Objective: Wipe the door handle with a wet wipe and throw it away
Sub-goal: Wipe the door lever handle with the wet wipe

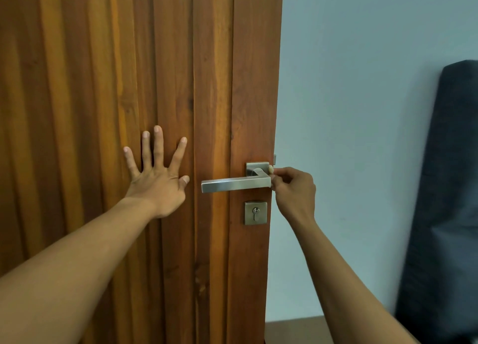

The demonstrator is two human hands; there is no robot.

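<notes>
A brushed-metal door handle (235, 184) sits level on a brown wooden door (103, 85), with a square keyhole plate (255, 213) below it. My left hand (155, 180) lies flat on the door left of the handle, with its fingers spread and nothing in it. My right hand (293, 191) is at the door's edge, fingers pinched against the handle's right end by the square rose. A small pale bit, apparently the wet wipe (270, 169), shows at the fingertips. The rest of it is hidden in the hand.
A pale blue wall (362, 111) fills the space right of the door edge. A dark grey upholstered piece (450, 188) leans at the far right. A strip of brown floor (297, 329) shows at the bottom.
</notes>
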